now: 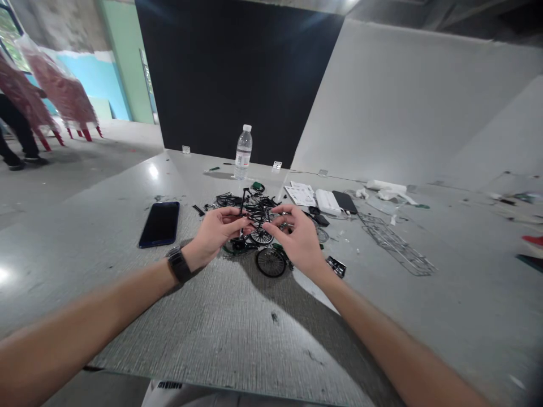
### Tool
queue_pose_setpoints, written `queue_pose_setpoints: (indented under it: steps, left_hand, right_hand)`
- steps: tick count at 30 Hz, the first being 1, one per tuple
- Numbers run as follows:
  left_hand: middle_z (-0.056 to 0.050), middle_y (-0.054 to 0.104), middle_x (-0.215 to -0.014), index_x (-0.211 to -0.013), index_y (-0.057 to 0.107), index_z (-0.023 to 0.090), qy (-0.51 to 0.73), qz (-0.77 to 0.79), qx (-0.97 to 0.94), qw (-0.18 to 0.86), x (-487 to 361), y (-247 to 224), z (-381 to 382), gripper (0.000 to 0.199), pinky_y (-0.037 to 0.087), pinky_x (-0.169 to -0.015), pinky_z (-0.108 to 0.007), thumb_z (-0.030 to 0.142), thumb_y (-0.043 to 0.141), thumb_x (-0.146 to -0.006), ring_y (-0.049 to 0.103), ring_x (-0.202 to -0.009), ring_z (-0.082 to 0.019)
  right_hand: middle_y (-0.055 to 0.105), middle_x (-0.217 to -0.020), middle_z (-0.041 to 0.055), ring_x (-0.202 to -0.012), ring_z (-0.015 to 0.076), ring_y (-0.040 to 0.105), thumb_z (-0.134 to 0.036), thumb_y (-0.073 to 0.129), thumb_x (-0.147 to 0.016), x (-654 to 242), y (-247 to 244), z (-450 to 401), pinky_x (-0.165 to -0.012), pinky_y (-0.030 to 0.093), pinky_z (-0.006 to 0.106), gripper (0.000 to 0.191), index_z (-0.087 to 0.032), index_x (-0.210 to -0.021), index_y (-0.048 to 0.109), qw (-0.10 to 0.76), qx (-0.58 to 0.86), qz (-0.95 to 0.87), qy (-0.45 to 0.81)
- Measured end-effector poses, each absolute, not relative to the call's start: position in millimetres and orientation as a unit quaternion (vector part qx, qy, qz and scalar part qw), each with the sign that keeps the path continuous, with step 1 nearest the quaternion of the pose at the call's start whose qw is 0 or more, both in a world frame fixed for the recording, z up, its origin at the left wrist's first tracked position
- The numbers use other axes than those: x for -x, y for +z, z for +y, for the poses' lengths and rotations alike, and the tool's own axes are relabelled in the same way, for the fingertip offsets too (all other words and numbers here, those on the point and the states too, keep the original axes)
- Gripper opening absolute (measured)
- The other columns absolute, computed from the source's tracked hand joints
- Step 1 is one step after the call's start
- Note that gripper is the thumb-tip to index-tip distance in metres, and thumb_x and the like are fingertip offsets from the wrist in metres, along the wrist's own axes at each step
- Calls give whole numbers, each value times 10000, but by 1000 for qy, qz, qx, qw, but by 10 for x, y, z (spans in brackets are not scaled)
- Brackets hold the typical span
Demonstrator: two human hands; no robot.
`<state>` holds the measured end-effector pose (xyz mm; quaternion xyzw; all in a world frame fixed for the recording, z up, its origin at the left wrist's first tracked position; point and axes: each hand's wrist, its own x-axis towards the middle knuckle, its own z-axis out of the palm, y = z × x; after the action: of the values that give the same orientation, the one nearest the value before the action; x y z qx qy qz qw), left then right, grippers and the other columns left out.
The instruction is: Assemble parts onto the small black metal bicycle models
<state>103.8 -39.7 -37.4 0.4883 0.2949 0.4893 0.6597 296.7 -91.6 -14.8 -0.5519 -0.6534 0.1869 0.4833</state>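
A small black model bicycle (262, 226) is held up over the middle of the table between my two hands. My left hand (221, 229), with a dark watch on its wrist, has its thumb and fingers closed on the bicycle's left side. On the right side, my right hand (297, 234) grips it with curled fingers and thumb. Exactly where the fingertips touch is partly hidden. Below and behind them lies a cluster of black model parts. A loose spoked wheel (271, 263) sits in front of my right hand.
A dark phone (160, 224) lies at the left. Behind the parts stands a water bottle (243, 152). To the right are a printed sheet (300, 194), a white box (327, 202), a small black piece (336, 267) and a wire-like parts frame (394, 243). Covered red chairs stand beyond, beside a person's legs.
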Motion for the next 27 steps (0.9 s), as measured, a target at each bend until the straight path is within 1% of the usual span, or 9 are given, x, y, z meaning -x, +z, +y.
queue_pose_setpoints:
  steps: [5, 9, 12, 17, 21, 27]
  left_hand:
    - [-76, 786, -879, -920, 723, 145, 495, 295, -491, 653, -1044, -383, -396, 242, 599, -754, -309, 234, 858, -740, 753, -765, -176]
    - [-62, 787, -890, -932, 737, 151, 497, 293, -493, 651, -1048, -371, -400, 254, 591, -754, -295, 245, 862, -733, 749, -766, -165]
    - [-64, 787, -893, -947, 745, 149, 492, 292, -498, 652, -1051, -353, -413, 264, 595, -773, -304, 253, 864, -735, 746, -770, -165]
    - [-70, 791, -893, -983, 752, 142, 497, 288, -491, 655, -1051, -338, -424, 304, 597, -776, -306, 253, 872, -728, 748, -769, -167]
    - [-70, 789, -904, -993, 747, 137, 496, 293, -496, 649, -1043, -342, -424, 331, 596, -795, -313, 273, 882, -724, 750, -787, -167]
    - [-66, 783, -897, -988, 750, 139, 497, 298, -496, 647, -1045, -353, -426, 321, 588, -774, -299, 279, 879, -729, 740, -777, -158]
  right_hand:
    - [734, -813, 52, -763, 220, 668, -448, 758, -822, -2905, -189, -907, -685, 473, 348, 331, -196, -1022, 679, 494, 562, -628, 211]
    - [740, -847, 64, -783, 221, 669, -454, 752, -824, -2884, -227, -902, -696, 477, 346, 319, -195, -988, 666, 505, 560, -621, 215]
    - [740, -858, 62, -784, 216, 668, -449, 750, -826, -2876, -235, -906, -694, 480, 340, 305, -199, -971, 652, 507, 563, -618, 210]
    - [737, -821, 47, -769, 211, 665, -448, 755, -830, -2879, -230, -912, -690, 468, 338, 299, -207, -972, 649, 505, 557, -624, 214]
    - [739, -798, 35, -743, 208, 664, -461, 781, -808, -2877, -225, -918, -669, 453, 335, 346, -209, -1004, 647, 512, 552, -617, 230]
    - [743, -786, 40, -751, 210, 676, -433, 797, -782, -2856, -227, -913, -675, 459, 334, 324, -203, -948, 641, 519, 547, -612, 238]
